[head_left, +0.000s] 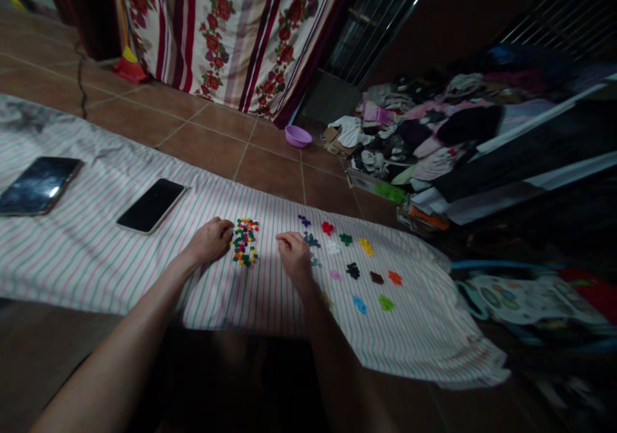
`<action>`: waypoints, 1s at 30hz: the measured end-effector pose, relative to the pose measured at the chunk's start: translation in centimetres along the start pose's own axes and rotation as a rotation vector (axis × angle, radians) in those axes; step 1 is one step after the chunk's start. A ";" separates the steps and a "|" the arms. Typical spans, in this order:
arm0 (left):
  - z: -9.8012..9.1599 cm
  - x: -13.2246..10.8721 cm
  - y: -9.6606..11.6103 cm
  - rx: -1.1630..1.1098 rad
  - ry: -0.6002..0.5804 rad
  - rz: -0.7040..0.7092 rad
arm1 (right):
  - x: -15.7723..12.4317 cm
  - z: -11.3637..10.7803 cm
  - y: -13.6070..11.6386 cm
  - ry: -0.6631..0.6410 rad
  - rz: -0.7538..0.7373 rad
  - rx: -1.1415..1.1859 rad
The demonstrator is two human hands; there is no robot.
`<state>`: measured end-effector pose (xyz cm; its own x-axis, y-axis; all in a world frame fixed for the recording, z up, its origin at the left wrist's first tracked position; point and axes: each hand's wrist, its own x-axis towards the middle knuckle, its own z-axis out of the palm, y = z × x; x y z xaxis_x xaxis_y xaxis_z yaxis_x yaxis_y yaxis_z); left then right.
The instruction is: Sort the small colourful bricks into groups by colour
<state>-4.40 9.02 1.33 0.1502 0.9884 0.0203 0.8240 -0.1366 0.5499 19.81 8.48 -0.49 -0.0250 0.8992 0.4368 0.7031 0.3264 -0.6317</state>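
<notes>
A mixed pile of small coloured pieces (245,241) lies on a striped cloth (270,304). At the pile's left edge, my left hand (212,239) rests with its fingers curled in; anything inside them is hidden. My right hand (295,253) is over the cloth between the pile and several single-colour heaps, thumb and fingers pinched together. Whatever that pinch holds is too small to make out. Among the heaps are red pieces (328,228), yellow pieces (366,247), black pieces (353,270), orange pieces (395,278) and blue pieces (359,304). My right hand and forearm partly cover some heaps.
A phone (152,206) and a dark tablet-like device (38,185) lie on the cloth at left. Beyond its far edge, a purple basin (297,136) sits on the tiled floor. Heaped clothes (414,121) are at back right, and a floral curtain (231,35) hangs behind.
</notes>
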 end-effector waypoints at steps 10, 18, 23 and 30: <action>-0.2 0.0 0.2 0.015 -0.027 -0.007 | 0.4 -2.5 1.3 0.033 0.061 -0.109; 0.0 0.1 0.0 -0.001 0.004 -0.003 | 1.0 -4.0 3.3 0.071 0.101 -0.192; 0.1 0.1 -0.1 0.000 -0.003 0.000 | 1.7 -5.0 5.2 0.093 0.129 -0.234; 0.1 0.1 0.1 0.020 -0.013 -0.013 | 3.2 -7.0 8.0 0.109 0.182 -0.321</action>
<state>-4.27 9.09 1.27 0.1465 0.9892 0.0030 0.8367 -0.1255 0.5332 30.30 11.93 0.29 0.1842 0.8920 0.4129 0.8764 0.0411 -0.4798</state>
